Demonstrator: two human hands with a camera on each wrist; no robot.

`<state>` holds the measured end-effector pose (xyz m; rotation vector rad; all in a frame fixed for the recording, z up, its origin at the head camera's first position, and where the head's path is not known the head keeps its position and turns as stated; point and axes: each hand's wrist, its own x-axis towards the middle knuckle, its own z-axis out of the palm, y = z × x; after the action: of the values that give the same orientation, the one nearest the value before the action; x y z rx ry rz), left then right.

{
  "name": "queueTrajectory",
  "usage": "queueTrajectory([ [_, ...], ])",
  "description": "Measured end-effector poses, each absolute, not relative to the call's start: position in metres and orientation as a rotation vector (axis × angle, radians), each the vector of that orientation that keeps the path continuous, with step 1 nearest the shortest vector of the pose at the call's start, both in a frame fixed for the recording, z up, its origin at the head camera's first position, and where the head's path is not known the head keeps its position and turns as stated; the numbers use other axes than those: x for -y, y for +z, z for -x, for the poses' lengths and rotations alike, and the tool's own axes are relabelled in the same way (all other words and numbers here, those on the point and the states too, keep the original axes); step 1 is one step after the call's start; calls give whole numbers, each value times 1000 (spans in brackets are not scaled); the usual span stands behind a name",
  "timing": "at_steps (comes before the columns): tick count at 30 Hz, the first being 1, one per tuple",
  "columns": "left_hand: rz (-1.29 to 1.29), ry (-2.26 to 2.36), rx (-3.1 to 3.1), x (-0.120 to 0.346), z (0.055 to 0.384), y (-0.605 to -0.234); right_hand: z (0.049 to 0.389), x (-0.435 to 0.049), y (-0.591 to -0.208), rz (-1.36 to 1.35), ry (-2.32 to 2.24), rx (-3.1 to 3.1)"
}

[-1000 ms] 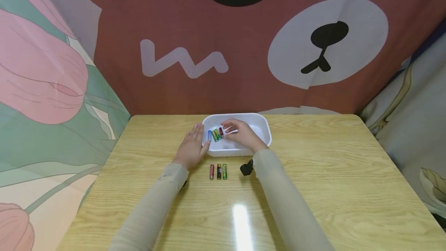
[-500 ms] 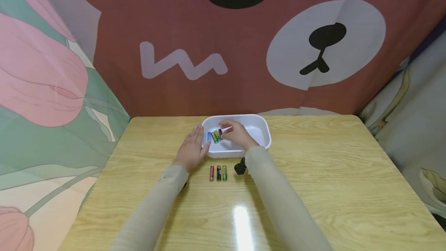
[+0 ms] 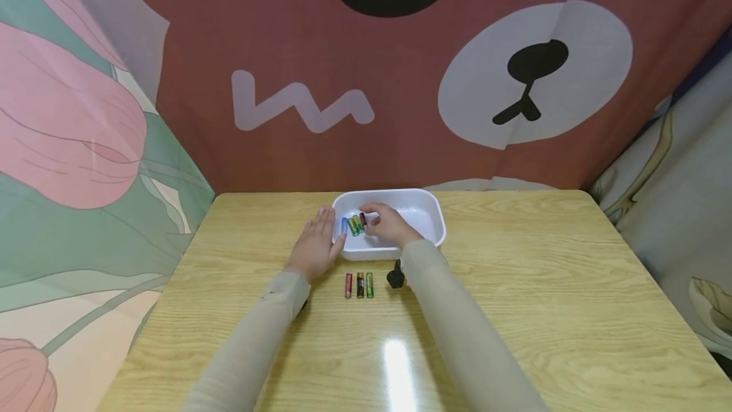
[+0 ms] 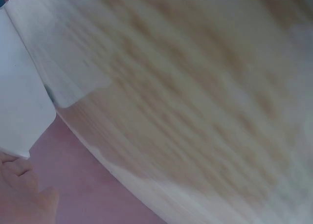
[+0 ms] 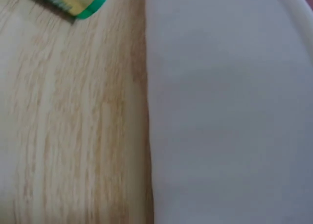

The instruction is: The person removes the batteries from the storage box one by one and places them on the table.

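A white tray [image 3: 420, 227] stands at the table's far edge. My left hand [image 3: 311, 245] lies with straight fingers along its left end, thumb at the front corner; the left wrist view shows fingertips [image 4: 22, 190] beside the white wall. Inside the tray's left part a blue battery [image 3: 344, 226] and two green-yellow batteries [image 3: 356, 226] lie side by side. Over the tray, my right hand [image 3: 391, 224] curls its index finger and thumb round the ends of a dark red battery [image 3: 363, 219], which its fingers partly cover.
In front of the tray, a red battery [image 3: 348, 286], a black-and-gold battery [image 3: 360, 285] and a green battery [image 3: 369, 285] lie in a row on the wooden table [image 3: 549, 310]. A black wrist camera [image 3: 395, 277] hangs under the right sleeve. A printed curtain [image 3: 400, 157] rises behind.
My right hand has shifted slightly left and its fingers have drawn in around the dark red battery. The left hand keeps its place at the tray.
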<state>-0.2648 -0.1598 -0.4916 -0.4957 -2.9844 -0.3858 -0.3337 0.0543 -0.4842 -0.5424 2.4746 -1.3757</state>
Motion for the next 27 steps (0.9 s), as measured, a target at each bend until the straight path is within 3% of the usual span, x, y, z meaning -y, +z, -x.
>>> queueTrajectory([
  [13,487,-376,3005,160,265,-492,334,-50,-486,634,-1107,-2544],
  [27,477,-391,3015,160,265,-490,334,-48,-485,587,-1112,-2518],
])
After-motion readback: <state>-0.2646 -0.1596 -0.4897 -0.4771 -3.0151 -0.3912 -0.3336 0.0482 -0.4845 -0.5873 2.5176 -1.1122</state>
